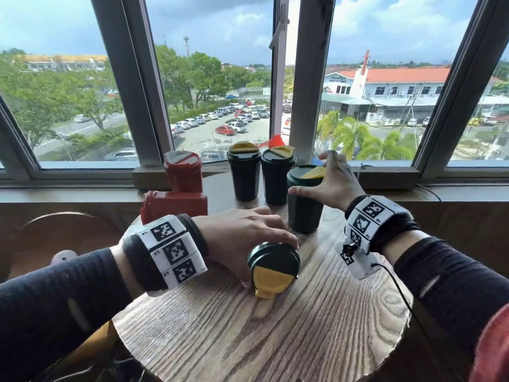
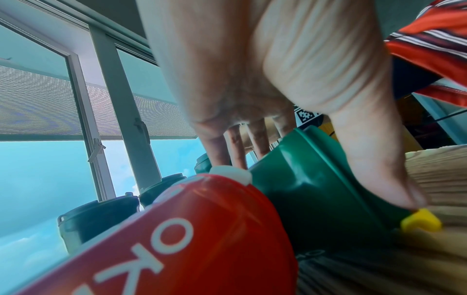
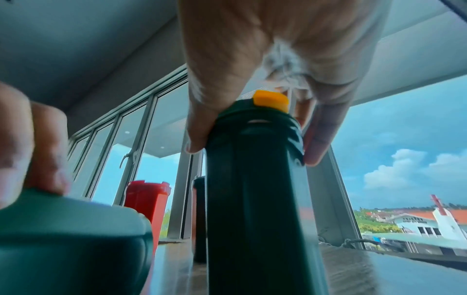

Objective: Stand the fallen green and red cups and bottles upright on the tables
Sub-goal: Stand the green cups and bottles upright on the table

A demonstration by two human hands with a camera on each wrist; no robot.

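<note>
A dark green cup with a yellow lid flap (image 1: 272, 267) lies on its side on the round wooden table (image 1: 275, 340). My left hand (image 1: 268, 257) grips it from above, fingers curled over its body and thumb by the lid; the left wrist view shows that cup (image 2: 316, 191) under the thumb. My right hand (image 1: 311, 175) is spread over the lid of an upright green cup (image 1: 304, 210), thumb and straight fingers at either side of the rim. A red cup (image 1: 173, 206) lies fallen at the table's far left edge.
Behind the fallen red cup an upright red cup (image 1: 183, 172) stands by the window sill (image 1: 385, 180). Two more upright green cups (image 1: 243, 175) (image 1: 278, 177) stand at the back of the table. A wooden chair back (image 1: 63, 230) is at the left.
</note>
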